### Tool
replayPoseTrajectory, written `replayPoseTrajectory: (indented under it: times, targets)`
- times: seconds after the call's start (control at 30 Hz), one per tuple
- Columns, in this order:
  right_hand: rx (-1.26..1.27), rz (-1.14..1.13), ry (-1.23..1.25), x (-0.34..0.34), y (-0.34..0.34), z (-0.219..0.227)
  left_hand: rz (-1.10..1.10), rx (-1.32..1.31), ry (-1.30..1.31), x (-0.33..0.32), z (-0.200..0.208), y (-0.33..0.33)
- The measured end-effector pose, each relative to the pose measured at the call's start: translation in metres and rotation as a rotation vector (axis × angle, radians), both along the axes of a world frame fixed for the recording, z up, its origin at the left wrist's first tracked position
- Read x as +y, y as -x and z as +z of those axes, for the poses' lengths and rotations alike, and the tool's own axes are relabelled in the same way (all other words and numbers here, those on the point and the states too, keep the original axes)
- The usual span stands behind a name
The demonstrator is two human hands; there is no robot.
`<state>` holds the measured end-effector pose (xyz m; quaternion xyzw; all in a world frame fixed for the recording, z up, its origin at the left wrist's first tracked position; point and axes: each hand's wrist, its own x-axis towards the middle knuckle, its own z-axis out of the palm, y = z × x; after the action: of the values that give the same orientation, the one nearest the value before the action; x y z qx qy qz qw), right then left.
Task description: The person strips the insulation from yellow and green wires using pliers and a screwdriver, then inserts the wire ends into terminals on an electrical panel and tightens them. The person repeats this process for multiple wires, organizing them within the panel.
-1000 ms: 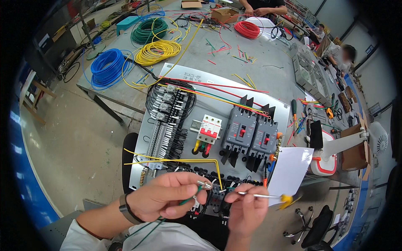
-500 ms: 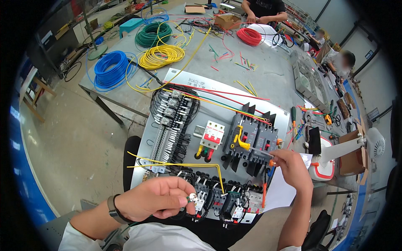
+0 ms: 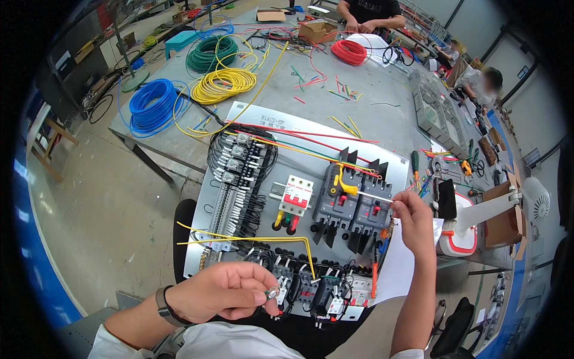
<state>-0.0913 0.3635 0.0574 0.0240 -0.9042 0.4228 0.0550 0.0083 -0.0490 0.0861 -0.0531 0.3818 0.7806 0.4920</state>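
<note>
My left hand (image 3: 230,293) is closed in a pinch at the near edge of the panel, holding a small silver metal piece (image 3: 273,293) with a bit of green beside it. Too little of that piece shows to name its kind. Over the right side of the panel, my right hand (image 3: 414,218) pinches the end of a pale thin shaft (image 3: 375,196). This shaft runs left to a bent yellow handle (image 3: 347,188) above two dark grey circuit breakers (image 3: 353,209). Between my hands lies the wiring panel (image 3: 254,113), with contactors (image 3: 308,287) along its near side.
Two bent yellow wires (image 3: 269,239) cross the panel near my left hand. An orange-handled tool (image 3: 375,275) lies at its right edge. Blue (image 3: 149,105), yellow (image 3: 224,87) and green (image 3: 212,54) wire coils sit on the table beyond. A white fan (image 3: 472,221) stands right.
My right hand and the yellow-handled tool have moved away from me across the breakers. The view has shifted slightly. My left hand stays nearly in place, still pinching the metal piece.
</note>
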Motion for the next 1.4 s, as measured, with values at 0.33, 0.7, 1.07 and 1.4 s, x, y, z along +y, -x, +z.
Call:
replayPoseTrajectory:
  times: [0.33, 0.7, 1.07, 1.4]
  targets:
    - [0.18, 0.057, -0.234, -0.001, -0.01, -0.003, 0.094, 0.04, 0.068, 0.013, 0.004, 0.001]
    - [-0.13, -0.31, -0.195, -0.028, -0.137, -0.021, 0.216, 0.243, 0.286, 0.03, 0.009, 0.006]
    - [-0.367, -0.368, -0.312, -0.032, -0.139, -0.046, 0.239, 0.383, 0.278, 0.041, 0.015, 0.003]
    - [-0.387, -0.235, -0.4, -0.027, -0.135, -0.053, 0.183, 0.473, 0.258, 0.036, 0.015, 0.0]
